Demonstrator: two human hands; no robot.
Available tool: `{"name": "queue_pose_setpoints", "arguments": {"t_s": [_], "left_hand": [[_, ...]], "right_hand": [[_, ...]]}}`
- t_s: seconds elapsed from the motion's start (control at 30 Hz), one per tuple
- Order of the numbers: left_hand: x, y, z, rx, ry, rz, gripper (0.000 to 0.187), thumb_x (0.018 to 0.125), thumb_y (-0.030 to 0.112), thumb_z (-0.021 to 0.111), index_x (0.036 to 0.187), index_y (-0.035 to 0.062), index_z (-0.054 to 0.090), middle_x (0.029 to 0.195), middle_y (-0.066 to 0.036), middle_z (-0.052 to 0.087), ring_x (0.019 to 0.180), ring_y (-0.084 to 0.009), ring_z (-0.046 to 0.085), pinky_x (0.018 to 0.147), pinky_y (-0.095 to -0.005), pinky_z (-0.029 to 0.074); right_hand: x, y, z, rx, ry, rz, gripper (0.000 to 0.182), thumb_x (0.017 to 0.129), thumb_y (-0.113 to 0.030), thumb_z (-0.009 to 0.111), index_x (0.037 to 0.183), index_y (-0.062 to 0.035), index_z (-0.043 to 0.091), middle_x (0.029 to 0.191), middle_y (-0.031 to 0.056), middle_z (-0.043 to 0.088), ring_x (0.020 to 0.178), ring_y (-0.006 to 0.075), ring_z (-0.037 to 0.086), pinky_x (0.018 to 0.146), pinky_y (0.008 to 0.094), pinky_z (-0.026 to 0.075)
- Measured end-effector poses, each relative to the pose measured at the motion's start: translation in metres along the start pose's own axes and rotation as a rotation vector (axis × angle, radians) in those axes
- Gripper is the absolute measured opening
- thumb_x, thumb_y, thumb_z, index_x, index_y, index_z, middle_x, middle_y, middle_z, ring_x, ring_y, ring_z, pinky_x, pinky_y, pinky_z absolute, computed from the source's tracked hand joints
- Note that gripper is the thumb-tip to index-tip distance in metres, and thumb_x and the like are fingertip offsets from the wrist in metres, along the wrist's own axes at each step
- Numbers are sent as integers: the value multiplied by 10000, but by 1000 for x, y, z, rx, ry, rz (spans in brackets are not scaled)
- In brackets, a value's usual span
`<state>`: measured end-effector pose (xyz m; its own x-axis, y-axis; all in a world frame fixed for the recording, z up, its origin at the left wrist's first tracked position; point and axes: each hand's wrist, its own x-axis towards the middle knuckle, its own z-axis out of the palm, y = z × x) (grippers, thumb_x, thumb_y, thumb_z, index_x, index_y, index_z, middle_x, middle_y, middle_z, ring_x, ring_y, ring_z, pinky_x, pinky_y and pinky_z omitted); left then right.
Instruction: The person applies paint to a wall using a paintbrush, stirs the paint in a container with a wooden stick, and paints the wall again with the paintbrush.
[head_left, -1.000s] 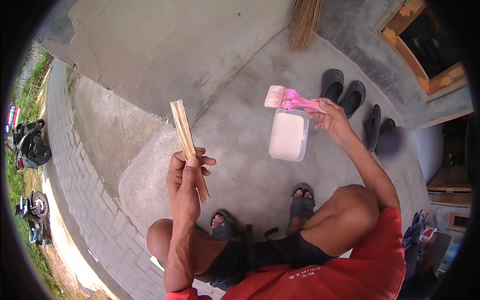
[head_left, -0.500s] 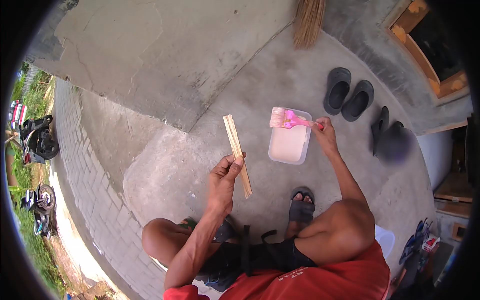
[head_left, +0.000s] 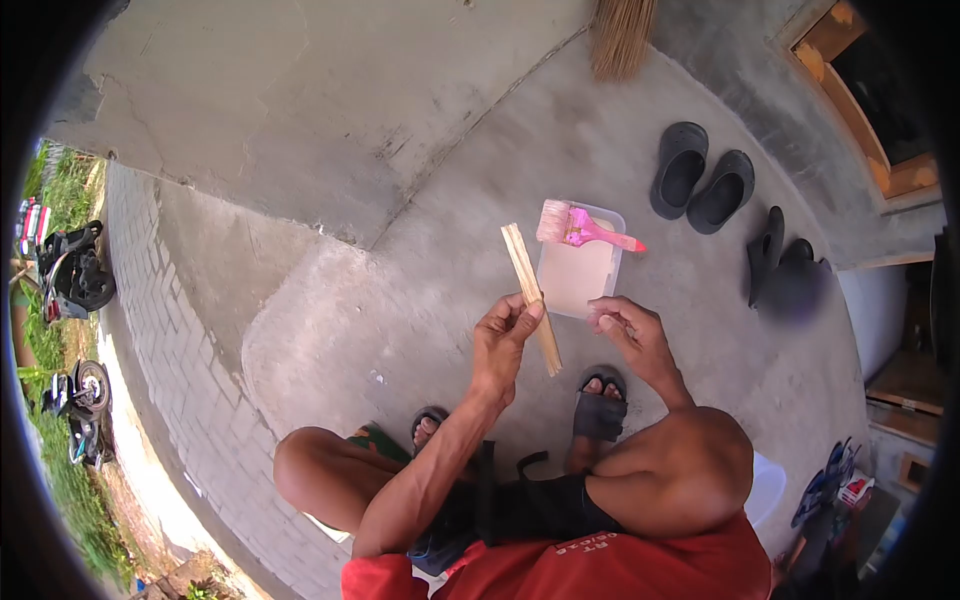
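Observation:
My left hand (head_left: 505, 345) pinches a thin, pale wooden strip (head_left: 525, 265), split lengthwise along part of its length, between thumb and fingers. The strip leans up and to the left, just left of a clear plastic container (head_left: 618, 275). Pale pink liquid (head_left: 577, 270) fills the container's bottom. Across its far end lies a pink-handled paintbrush (head_left: 585, 229), bristles past the left rim and red handle tip past the right. Nothing shows in my right hand (head_left: 640, 340), whose slightly curled fingers are apart by the container's near right corner.
Black clogs (head_left: 683, 165) stand on the concrete floor at upper right, with more dark footwear (head_left: 768, 250) beside them. A straw broom (head_left: 622, 40) is at the top. My sandalled foot (head_left: 602, 400) rests below the container. Parked motorbikes (head_left: 85, 410) stand outside at far left.
My right hand has let go of the paintbrush, leaving it across the container, and moved nearer to me. My left hand has carried the wooden strip right, closer to the container.

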<state>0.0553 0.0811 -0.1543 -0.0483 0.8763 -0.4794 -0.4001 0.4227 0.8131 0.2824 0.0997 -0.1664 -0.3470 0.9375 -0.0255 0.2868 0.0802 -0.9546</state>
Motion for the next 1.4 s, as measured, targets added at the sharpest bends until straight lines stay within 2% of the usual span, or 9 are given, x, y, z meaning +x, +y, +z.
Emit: {"name": "queue_pose_setpoints", "arguments": {"t_s": [0.13, 0.23, 0.33, 0.57, 0.83, 1.07, 1.17, 1.23, 1.4], "left_hand": [[-3, -9, -7, -73, -127, 34, 313, 1013, 188, 661, 1284, 31, 666, 1076, -9, 713, 1024, -90, 582, 992, -300, 419], [-5, -12, -13, -100, -162, -19, 358, 1015, 243, 657, 1321, 57, 650, 1140, 0, 702, 1093, -102, 571, 1005, -309, 396], [-9, -5, -12, -79, -133, 68, 364, 1022, 232, 644, 1330, 38, 632, 1209, -20, 694, 1138, -117, 587, 974, -295, 433], [-7, -9, -17, -118, -115, 126, 319, 1019, 210, 651, 1275, 20, 664, 1093, -21, 717, 1038, -107, 632, 839, -273, 491], [-7, -26, -12, -430, -67, -68, 259, 1038, 202, 620, 1220, 21, 656, 1080, -57, 727, 970, -163, 698, 869, -302, 542], [-35, -75, -5, -534, -171, -399, 333, 1049, 119, 567, 1355, -8, 535, 1263, -135, 665, 1133, -219, 673, 999, -352, 534], [-59, -49, -8, 1, -124, -421, 387, 1060, 96, 519, 1429, -10, 468, 1346, -180, 611, 1206, -266, 641, 1028, -391, 518], [-71, -29, -18, 471, -418, -56, 420, 1060, 120, 517, 1458, 3, 448, 1358, -208, 598, 1231, -309, 625, 1026, -418, 510], [-88, 81, -33, 1158, -744, 202, 451, 1029, 177, 565, 1440, 14, 472, 1312, -208, 611, 1202, -356, 620, 1028, -438, 488]], "right_hand": [[-2, -29, 18, 529, -272, 314, 357, 1049, -191, 579, 1354, -7, 609, 965, 62, 671, 772, 122, 600, 677, 263, 519], [-4, -29, 22, 452, -290, 459, 374, 1018, -166, 630, 1360, -12, 622, 904, 31, 625, 718, 82, 551, 651, 236, 503], [-6, -22, 29, 77, -76, 164, 381, 974, -122, 685, 1338, -18, 642, 866, 9, 577, 688, 51, 496, 598, 227, 489], [-7, -27, 28, 36, -48, 76, 368, 944, -95, 717, 1297, -7, 664, 887, -1, 588, 685, 46, 507, 503, 228, 463], [-23, -17, 33, 780, 109, 69, 523, 911, -140, 755, 1382, -5, 574, 998, 46, 601, 785, 56, 556, 660, 224, 477], [-32, -11, 15, 104, 133, 9, 232, 963, -24, 626, 1185, -9, 690, 948, 50, 622, 753, 108, 579, 648, 258, 477], [-17, -9, -6, -74, 272, 19, 198, 949, -12, 626, 1127, -1, 712, 910, 72, 642, 740, 137, 606, 671, 291, 502], [-1, -5, -17, -333, 175, -8, 222, 920, -13, 650, 1131, -23, 719, 940, 90, 664, 729, 183, 625, 690, 302, 510], [24, 45, -11, -799, 148, -243, 347, 874, -40, 709, 1218, -68, 682, 994, 81, 651, 872, 260, 651, 738, 390, 543]]}}
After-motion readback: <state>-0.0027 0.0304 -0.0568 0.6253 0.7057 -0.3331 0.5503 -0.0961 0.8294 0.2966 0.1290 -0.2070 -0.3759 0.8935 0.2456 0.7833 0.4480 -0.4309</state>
